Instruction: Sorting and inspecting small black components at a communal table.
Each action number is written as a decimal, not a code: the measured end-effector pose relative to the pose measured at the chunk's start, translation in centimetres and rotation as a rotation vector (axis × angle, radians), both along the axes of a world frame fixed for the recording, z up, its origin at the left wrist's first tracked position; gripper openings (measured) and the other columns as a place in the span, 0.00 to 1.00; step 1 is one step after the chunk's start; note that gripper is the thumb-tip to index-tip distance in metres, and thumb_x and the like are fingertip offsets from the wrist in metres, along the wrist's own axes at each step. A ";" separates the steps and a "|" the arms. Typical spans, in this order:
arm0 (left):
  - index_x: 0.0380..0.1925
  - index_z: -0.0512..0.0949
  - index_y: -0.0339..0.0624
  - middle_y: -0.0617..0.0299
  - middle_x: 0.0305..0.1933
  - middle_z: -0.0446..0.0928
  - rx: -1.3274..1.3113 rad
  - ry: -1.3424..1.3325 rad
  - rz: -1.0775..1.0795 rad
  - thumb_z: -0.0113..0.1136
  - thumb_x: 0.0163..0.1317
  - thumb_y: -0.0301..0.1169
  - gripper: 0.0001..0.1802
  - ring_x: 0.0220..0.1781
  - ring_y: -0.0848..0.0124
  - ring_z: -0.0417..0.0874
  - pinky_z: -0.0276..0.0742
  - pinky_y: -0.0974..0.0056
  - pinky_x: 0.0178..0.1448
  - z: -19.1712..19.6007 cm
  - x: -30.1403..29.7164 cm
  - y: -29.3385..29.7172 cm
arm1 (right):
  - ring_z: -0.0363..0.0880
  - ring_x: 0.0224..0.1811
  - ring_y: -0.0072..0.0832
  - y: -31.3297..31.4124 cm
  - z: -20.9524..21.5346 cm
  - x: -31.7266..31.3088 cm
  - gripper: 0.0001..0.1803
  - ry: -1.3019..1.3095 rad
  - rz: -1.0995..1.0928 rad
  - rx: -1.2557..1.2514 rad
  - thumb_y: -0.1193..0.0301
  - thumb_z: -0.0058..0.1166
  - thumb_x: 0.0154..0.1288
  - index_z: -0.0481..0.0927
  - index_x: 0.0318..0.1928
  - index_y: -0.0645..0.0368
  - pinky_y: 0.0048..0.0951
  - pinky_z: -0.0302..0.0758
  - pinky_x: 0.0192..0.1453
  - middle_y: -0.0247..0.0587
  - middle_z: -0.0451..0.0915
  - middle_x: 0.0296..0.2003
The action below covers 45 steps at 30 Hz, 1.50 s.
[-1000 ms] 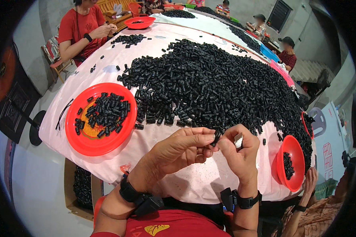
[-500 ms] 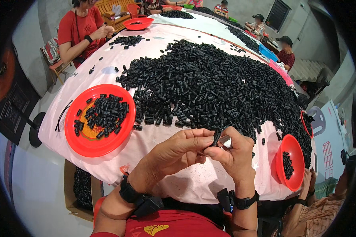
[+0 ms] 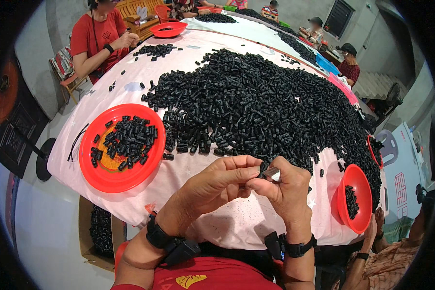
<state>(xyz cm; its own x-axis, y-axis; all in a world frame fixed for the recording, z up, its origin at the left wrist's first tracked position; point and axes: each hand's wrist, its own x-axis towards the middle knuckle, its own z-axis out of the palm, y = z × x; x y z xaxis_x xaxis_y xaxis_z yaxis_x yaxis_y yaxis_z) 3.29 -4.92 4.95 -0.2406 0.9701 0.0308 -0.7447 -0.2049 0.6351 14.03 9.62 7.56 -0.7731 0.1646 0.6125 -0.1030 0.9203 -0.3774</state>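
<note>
Pinching: your left hand (image 3: 217, 180) closes thumb and fingers on a small black piece (image 3: 263, 167), above the pile's near edge, seemingly to steady it.
Silvery strip (image 3: 274, 174): your right hand (image 3: 291, 187) is closed around it beside the piece, likely for control; its tip is hidden.
Black pile (image 3: 246, 96): just beyond your hands, presumably for easy reach.
Red plate (image 3: 93, 179), red bowl (image 3: 364, 193): left and right, perhaps separating pieces.

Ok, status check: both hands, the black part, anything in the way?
Left hand pinching small black part. Right hand gripping shiny metallic piece beside it. Black cylindrical parts heaped beyond; nothing visibly blocking either hand.
</note>
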 end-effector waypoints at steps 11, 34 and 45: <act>0.55 0.71 0.35 0.63 0.45 0.79 0.095 0.017 0.018 0.55 0.67 0.30 0.18 0.43 0.79 0.81 0.78 0.72 0.48 -0.4 -0.1 0.1 | 0.74 0.12 0.31 -0.1 0.0 -0.1 0.31 0.010 -0.041 0.082 0.39 0.60 0.49 0.70 0.20 0.55 0.28 0.67 0.16 0.36 0.70 0.11; 0.52 0.73 0.36 0.66 0.42 0.79 0.054 0.080 0.059 0.57 0.67 0.31 0.17 0.39 0.82 0.80 0.77 0.75 0.44 -0.3 -0.1 -0.1 | 0.72 0.11 0.28 0.0 -0.2 -0.1 0.30 -0.004 0.004 0.046 0.40 0.59 0.51 0.71 0.19 0.55 0.27 0.65 0.14 0.34 0.69 0.10; 0.51 0.74 0.39 0.68 0.40 0.78 0.016 0.051 0.053 0.58 0.65 0.33 0.17 0.36 0.84 0.77 0.74 0.76 0.41 0.5 -0.6 -0.7 | 0.81 0.23 0.21 -0.9 1.3 0.2 0.16 0.085 0.142 -0.269 0.71 0.68 0.52 0.78 0.39 0.63 0.21 0.76 0.27 0.39 0.83 0.31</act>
<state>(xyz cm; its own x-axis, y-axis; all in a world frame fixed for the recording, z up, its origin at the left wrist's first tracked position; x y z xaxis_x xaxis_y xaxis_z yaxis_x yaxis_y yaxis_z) 2.70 -5.61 5.41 -0.2896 0.9553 0.0598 -0.6994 -0.2538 0.6681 14.22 8.71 8.82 -0.7477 0.2237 0.6253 -0.2649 0.7629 -0.5897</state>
